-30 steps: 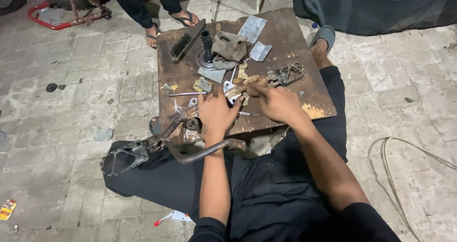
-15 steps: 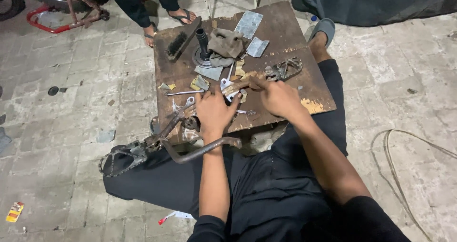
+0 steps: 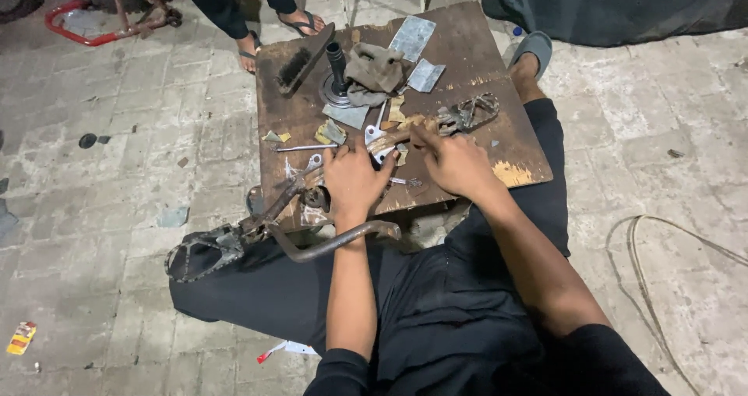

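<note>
Both hands grip the rusty footrest bar (image 3: pixel 312 182) on the tabletop (image 3: pixel 467 61): left hand (image 3: pixel 354 179) closed on its middle, right hand (image 3: pixel 452 160) pinching toward 2 o'clock. The long axis runs 8 to 2 o'clock.

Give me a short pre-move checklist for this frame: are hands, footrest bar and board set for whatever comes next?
1. Left hand pressing on the rusty footrest bar: ok.
2. Right hand on the bar's far end by the toothed footpeg: ok.
3. Bar fully supported: not ok, its near footpeg overhangs the wooden board.
4. Work area uncluttered: not ok, sandpaper scraps, rag and brush crowd it.
5. Small tool under the fingers: cannot tell.
</note>
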